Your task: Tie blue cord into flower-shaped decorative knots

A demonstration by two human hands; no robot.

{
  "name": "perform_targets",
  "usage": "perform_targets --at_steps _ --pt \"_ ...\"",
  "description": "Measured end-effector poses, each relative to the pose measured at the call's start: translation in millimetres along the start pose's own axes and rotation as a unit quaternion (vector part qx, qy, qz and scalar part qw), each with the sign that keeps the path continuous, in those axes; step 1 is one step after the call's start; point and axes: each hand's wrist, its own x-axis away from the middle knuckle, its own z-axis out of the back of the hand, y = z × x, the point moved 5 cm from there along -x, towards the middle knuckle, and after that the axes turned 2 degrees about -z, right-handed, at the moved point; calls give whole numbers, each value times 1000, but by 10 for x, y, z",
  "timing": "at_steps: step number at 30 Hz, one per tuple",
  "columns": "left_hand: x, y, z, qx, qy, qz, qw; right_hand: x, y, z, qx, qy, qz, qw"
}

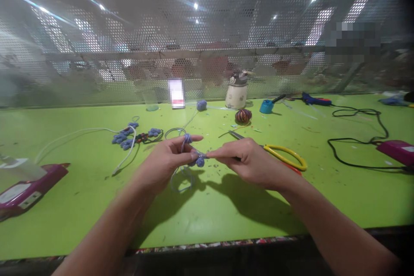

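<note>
Pinching a small, apparently part-worked blue yarn piece (199, 162) in the left hand (164, 158) above the table (200, 220) and gripping a slim tool (204, 156) in the right hand (254, 161), probably with stitches left to add.

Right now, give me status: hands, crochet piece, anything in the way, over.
Left hand pinching blue-violet crochet piece, yarn looped round index finger. Right hand pinching slim hook-like tool at the piece. Scissors partly hidden behind right hand.
</note>
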Motion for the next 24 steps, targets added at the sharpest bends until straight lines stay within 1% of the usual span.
perform_targets --at_steps 4,7,9,11,13,14,15,17,18,19,20,21,22,23,24 --pt "-9 -21 -6 -24 3 -21 999 1 11 -29 55 0 7 998" --pt "-6 -12 -25 -68 14 -42 997 -1 34 -58 110 0 -8 994" --pt "-1 7 -41 -104 26 -59 992 -6 37 -74 122 9 -24 992" --pt "16 48 -49 -160 54 -97 981 -16 27 -90 82 32 -45 995" --pt "58 110 -70 -235 94 -170 952 -28 36 -116 -24 73 -90 993" --pt "92 138 -94 -272 112 -215 931 -29 59 -142 -98 96 -125 983" --pt "129 156 -125 -306 127 -257 908 -26 96 -183 -175 115 -170 963" --pt "195 152 -189 -352 146 -318 868 -11 166 -304 -315 139 -248 906" --pt "214 138 -209 -364 155 -333 856 -7 188 -367 -371 143 -269 877" --pt "222 123 -216 -366 162 -339 851 -4 203 -418 -415 150 -280 853" --pt "215 109 -206 -354 168 -336 856 -3 212 -455 -446 155 -282 835" --pt "191 93 -177 -325 170 -317 875 -3 217 -478 -464 160 -279 825" --pt "151 71 -136 -277 161 -281 905 -3 217 -489 -472 162 -272 823" --pt "102 41 -91 -215 145 -231 938 -4 213 -489 -469 160 -262 828" --pt "55 8 -55 -141 118 -174 967 -4 206 -478 -457 157 -249 839"
